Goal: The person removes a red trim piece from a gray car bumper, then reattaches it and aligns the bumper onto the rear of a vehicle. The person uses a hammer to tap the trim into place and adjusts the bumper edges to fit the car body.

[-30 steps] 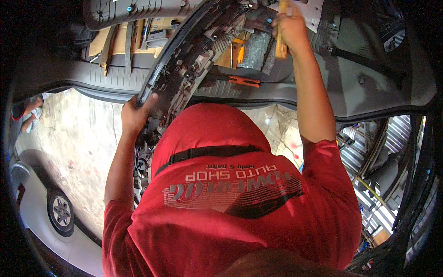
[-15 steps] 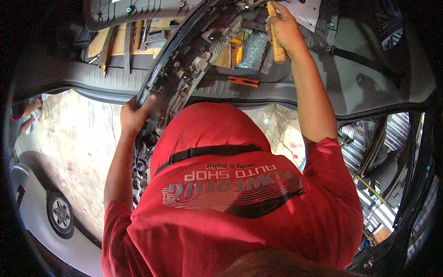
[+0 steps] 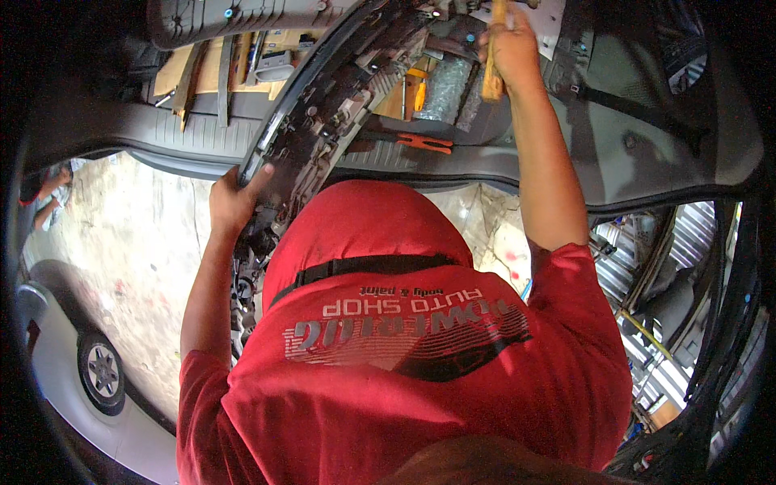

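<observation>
My left hand (image 3: 234, 200) is wrapped round the edge of a long dark car part (image 3: 311, 121), a curved frame with wires, clips and brackets along it. The thumb lies over the near face, and the other fingers are mostly hidden behind the edge. Raised at the upper right, my right hand (image 3: 514, 55) is closed round a pale wooden tool handle (image 3: 493, 77). This handle stands nearly upright, slightly blurred, and its upper end runs out of the picture. Both forearms come out of red sleeves.
Orange-handled pliers (image 3: 427, 144) lie on the grey car lining (image 3: 477, 166), near a yellow screwdriver (image 3: 420, 95) and bubble wrap (image 3: 444, 89). Metal strips (image 3: 223, 85) lie on cardboard at the upper left. A silver car (image 3: 101, 404) and another person's hands (image 3: 55, 190) are at far left.
My right hand has shifted a little to the right with the wooden handle, which has swung more upright. My left hand stays in place on the car part.
</observation>
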A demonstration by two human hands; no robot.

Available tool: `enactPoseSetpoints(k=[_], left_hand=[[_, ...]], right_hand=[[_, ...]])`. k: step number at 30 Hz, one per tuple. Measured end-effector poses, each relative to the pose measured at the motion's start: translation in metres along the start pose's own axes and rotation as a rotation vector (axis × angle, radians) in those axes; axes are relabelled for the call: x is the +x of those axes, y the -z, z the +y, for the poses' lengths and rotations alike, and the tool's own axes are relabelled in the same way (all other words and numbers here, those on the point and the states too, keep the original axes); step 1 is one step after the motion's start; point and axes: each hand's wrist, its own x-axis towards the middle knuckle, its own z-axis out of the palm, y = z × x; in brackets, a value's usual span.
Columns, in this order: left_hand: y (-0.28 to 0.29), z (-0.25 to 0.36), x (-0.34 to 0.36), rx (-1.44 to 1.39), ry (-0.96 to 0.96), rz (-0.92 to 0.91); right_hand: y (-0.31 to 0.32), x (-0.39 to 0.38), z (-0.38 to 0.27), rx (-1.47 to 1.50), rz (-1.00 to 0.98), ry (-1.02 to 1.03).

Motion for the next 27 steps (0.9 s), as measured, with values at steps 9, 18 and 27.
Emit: enactPoseSetpoints(k=[9, 18, 27], left_hand=[[0.002, 0.0, 0.0, 0.02, 0.03, -0.041], [0.0, -0.002, 0.002, 0.024, 0.011, -0.016], [0.002, 0.001, 0.001, 0.024, 0.055, -0.035]], right_hand=[[0.001, 0.002, 0.006, -0.048, -0.208, 0.029], [0.002, 0.003, 0.002, 0.01, -0.167, -0.066], [-0.003, -0.005, -0.009, 0.076, -0.104, -0.062]])
